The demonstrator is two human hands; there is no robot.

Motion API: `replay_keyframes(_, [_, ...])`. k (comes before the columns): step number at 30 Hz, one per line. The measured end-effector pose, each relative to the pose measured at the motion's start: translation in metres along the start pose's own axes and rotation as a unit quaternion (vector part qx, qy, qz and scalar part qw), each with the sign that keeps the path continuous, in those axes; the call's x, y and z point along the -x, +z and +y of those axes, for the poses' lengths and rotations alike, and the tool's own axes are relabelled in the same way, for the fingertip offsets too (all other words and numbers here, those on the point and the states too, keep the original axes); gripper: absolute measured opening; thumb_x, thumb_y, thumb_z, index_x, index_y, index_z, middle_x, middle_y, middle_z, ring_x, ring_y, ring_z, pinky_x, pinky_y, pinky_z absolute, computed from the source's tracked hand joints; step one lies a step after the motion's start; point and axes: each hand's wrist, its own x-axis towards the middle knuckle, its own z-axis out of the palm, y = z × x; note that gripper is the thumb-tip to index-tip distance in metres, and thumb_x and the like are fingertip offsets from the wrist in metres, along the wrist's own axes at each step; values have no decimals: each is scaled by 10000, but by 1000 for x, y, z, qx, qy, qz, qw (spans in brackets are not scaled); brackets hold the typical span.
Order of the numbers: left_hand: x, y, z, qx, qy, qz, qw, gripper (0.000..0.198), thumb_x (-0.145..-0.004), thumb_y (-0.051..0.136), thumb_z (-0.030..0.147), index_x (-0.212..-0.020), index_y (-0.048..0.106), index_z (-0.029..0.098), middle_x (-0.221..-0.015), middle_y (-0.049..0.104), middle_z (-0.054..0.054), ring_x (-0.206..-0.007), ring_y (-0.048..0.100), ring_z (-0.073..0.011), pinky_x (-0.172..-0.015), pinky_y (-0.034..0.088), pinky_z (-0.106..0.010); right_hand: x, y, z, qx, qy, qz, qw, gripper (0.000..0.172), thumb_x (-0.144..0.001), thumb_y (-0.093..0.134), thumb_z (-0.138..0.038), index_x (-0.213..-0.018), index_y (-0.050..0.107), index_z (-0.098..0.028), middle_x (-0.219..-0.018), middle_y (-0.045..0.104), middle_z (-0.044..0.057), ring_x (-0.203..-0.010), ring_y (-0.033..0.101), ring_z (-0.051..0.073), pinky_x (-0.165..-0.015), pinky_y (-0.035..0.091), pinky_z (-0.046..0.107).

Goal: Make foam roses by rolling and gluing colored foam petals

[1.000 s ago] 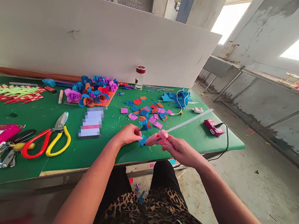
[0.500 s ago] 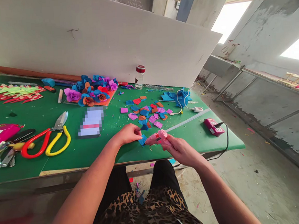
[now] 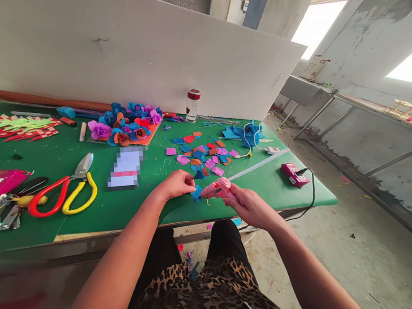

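My right hand (image 3: 249, 202) is wrapped round the grip of a pink hot glue gun (image 3: 213, 190), from whose back a long clear glue stick (image 3: 258, 163) sticks out to the upper right. The gun's nozzle points left at a blue crepe paper square (image 3: 196, 194) near the table's front edge. In my left hand (image 3: 178, 184), thumb and forefinger pinch a small blue paper piece (image 3: 199, 175) just above that square. Beyond both hands lie several loose blue, purple, red and brown paper petals (image 3: 206, 155).
Finished paper flowers (image 3: 128, 125) sit at the back left, with a lidded glass bottle (image 3: 192, 107) right of them. Left of my hands lie a blurred-out phone (image 3: 126, 169) and red-and-yellow-handled shears (image 3: 73, 184). A pink power socket (image 3: 295, 175) with a black cord stands right.
The glue gun's tip has shifted very slightly right, off the blue square. My left hand keeps its place and pinch.
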Motion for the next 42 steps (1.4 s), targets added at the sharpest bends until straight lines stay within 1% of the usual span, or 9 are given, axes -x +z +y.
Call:
replay_keyframes(4, [1, 0, 1, 8, -4, 3, 1000, 96, -581, 636, 232, -640, 668, 163, -636, 662, -14, -630, 566, -167, -565, 387, -255, 0, 0, 0, 9, -6, 3, 1000, 209, -988, 388, -348, -1009, 540, -207, -810, 663, 45, -668, 592, 192, -604, 371, 273])
replay_keyframes(17, [0, 0, 1, -2, -2, 1, 1000, 103, -589, 626, 247, -644, 662, 168, -621, 639, -4, -625, 562, -167, -564, 383, -259, -1, -4, 1, 21, -9, 2, 1000, 217, -998, 383, -360, -1028, 539, -211, -818, 663, 47, -704, 609, 203, -635, 379, 269])
replay_keyframes(29, [-1, 1, -1, 9, 4, 1, 1000, 99, -593, 639, 247, -640, 663, 163, -618, 635, -5, -621, 554, -162, -551, 371, -250, -1, -8, 0, 30, -4, -3, 1000, 283, -1003, 367, -360, -1149, 550, -201, -866, 682, 57, -724, 613, 199, -644, 387, 267])
replay_keyframes(37, [1, 1, 3, 13, 3, 3, 1000, 102, -588, 633, 256, -622, 651, 162, -617, 639, -12, -628, 554, -167, -558, 372, -252, -1, -10, 4, 36, -5, -1, 999, 296, -1004, 366, -367, -1168, 550, -202, -869, 688, 58, -752, 634, 207, -653, 404, 266])
replay_keyframes(42, [0, 1, 2, 13, 8, 8, 1000, 95, -592, 636, 252, -616, 650, 161, -614, 634, -12, -621, 540, -162, -551, 365, -249, -1, -10, 4, 23, -4, 1, 1000, 296, -998, 378, -352, -1183, 560, -209, -926, 704, 67, -776, 646, 208, -692, 429, 274])
